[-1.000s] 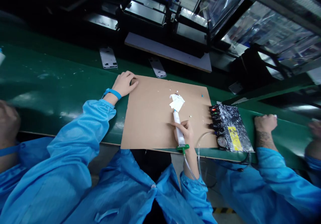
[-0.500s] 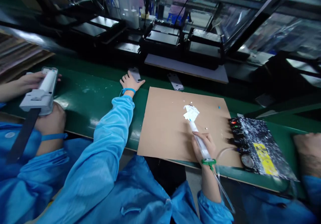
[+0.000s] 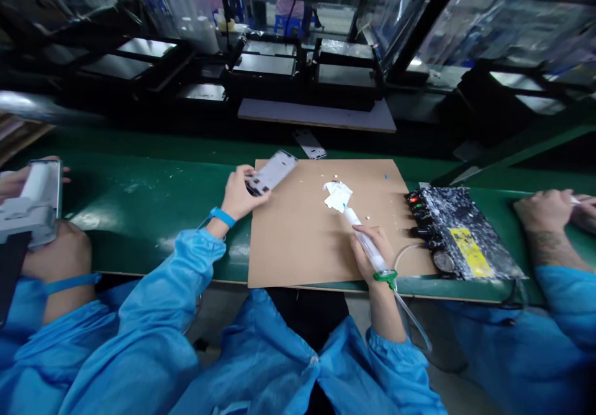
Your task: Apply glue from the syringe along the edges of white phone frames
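Co-worker's hands (image 3: 51,241) at far left of the cardboard sheet (image 3: 298,241), closed around a grey handheld device (image 3: 30,207) with a white roller; not part of the work inspected.

Left hand (image 3: 239,195) at the sheet's left far corner, blue wrist strap (image 3: 222,216) on the wrist. Thumb and fingers pinching one end of a phone frame (image 3: 272,172), held off the surface and tilted, its free end over the sheet. Second phone frame (image 3: 310,144) lying flat on the green conveyor belt (image 3: 153,185) just beyond the sheet's far edge, untouched.

White adhesive residue (image 3: 338,195) smeared on the sheet right of centre. Dispensing syringe (image 3: 365,241) with nozzle touching or just short of that smear; cannot tell which. Right hand (image 3: 372,254) near the sheet's front edge, fingers curled tight around the barrel in a pen grip; clear air hose (image 3: 410,316) trailing from the green end cap off the front edge.

Dispenser control box (image 3: 454,235) touching the sheet's right edge, spattered white, red lamp lit. Another person's hand (image 3: 540,213) further right, fist-like.

Judged step: frame picked up and being brought to the working area, syringe parked on the wipe spot. Next move calls for laying the frame flat on the sheet, steadying it with the left fingers, then lifting the nozzle clear of the residue and placing it on the frame's edge.
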Motion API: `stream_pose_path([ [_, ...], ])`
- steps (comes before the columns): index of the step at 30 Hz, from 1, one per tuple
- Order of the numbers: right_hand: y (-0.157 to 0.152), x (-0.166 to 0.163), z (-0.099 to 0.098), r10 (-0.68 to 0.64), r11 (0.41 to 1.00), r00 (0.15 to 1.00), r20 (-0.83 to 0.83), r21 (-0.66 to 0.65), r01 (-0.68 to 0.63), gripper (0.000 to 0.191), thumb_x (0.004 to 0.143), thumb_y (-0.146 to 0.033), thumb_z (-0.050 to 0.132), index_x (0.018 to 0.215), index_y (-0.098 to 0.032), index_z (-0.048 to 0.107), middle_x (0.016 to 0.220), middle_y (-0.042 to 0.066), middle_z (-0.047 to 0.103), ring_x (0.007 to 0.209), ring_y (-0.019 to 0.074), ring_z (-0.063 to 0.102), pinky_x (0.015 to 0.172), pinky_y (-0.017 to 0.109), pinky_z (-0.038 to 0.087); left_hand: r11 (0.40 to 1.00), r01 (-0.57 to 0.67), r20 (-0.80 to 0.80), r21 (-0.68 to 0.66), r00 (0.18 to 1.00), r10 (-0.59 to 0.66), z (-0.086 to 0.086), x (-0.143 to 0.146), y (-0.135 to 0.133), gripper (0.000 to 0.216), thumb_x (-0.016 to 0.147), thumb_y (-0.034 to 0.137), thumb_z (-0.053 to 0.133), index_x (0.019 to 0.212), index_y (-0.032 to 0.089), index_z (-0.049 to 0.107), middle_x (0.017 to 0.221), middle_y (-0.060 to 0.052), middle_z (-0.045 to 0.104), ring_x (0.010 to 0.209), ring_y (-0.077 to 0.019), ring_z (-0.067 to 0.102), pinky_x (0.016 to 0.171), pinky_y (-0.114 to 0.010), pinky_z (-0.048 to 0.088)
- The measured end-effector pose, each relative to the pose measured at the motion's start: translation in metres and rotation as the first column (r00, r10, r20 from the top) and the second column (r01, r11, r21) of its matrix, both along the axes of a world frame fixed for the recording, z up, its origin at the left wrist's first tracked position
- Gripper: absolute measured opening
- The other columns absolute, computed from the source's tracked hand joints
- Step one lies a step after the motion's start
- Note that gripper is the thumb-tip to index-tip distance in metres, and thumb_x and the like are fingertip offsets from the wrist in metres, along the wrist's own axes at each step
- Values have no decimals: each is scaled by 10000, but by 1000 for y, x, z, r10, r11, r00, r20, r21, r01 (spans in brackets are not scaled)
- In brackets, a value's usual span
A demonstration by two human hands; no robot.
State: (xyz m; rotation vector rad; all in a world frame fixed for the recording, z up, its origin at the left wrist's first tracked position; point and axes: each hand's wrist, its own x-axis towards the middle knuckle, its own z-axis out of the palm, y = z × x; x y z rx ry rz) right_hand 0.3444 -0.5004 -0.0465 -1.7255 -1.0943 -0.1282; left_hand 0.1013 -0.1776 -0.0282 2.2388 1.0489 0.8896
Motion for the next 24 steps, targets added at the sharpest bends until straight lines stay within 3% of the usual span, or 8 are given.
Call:
stream_pose_path([
  [3,-1,-6,4,-42,999,998,-47,5,42,193,984,-372,767,1154,-313,838,941,40,676,778,232,679,707,406,600,925,371,-122,-80,918,-378,0,-9,-42,694,730,381,874,1350,266,585,1342,-97,729,1226,-338,708,1101,-514,584],
  [6,-1,-7,6,-46,999,995,-91,-15,45,198,986,-356,773,1165,-306,844,969,52,687,812,224,678,769,399,598,827,538,-202,-161,803,-561,1,-19,-55,754,781,295,774,1500,299,549,1504,-89,683,1406,-359,640,1225,-558,505],
  [8,-1,-6,5,-52,999,993,-109,-10,52,197,982,-371,773,1153,-311,850,953,56,683,802,227,675,762,396,592,824,549,-181,-138,804,-566,2,-20,-53,750,816,252,687,1544,276,508,1614,-117,600,1505,-355,572,1270,-556,469],
  [9,-1,-6,4,-54,999,992,-114,-2,54,195,979,-383,771,1142,-313,852,941,57,681,795,231,675,750,396,589,856,508,-172,-101,838,-517,1,-19,-53,692,843,256,659,1520,256,518,1605,-140,590,1504,-355,565,1261,-554,477],
  [12,2,-6,4,-36,999,990,-133,15,38,195,977,-411,760,1120,-319,856,912,61,682,761,234,672,713,398,580,967,252,-228,29,944,-239,-3,-10,-57,495,923,426,706,1363,232,589,1354,-179,665,1294,-386,635,1118,-583,549],
  [14,4,-7,5,-10,1000,987,-162,-6,9,205,975,-443,764,1109,-318,857,887,61,680,736,234,661,696,400,575,986,155,-286,56,949,-133,-6,-1,-63,581,893,563,800,1339,249,600,1224,-160,686,1170,-395,649,1041,-597,561],
  [18,6,-7,8,26,998,981,-194,-55,-37,248,975,-517,769,1083,-313,859,855,64,687,718,236,645,695,409,582,956,285,-253,-66,922,-292,-5,19,-69,700,873,542,867,1454,299,562,1316,-121,722,1176,-361,670,1088,-571,536],
  [24,2,-3,4,-2,996,967,-255,-92,-22,449,979,-571,775,1289,-248,810,1064,94,828,836,250,766,792,414,657,797,566,-227,-212,764,-604,4,49,-67,751,879,520,903,1514,321,554,1447,-68,744,1290,-342,658,1133,-550,489],
])
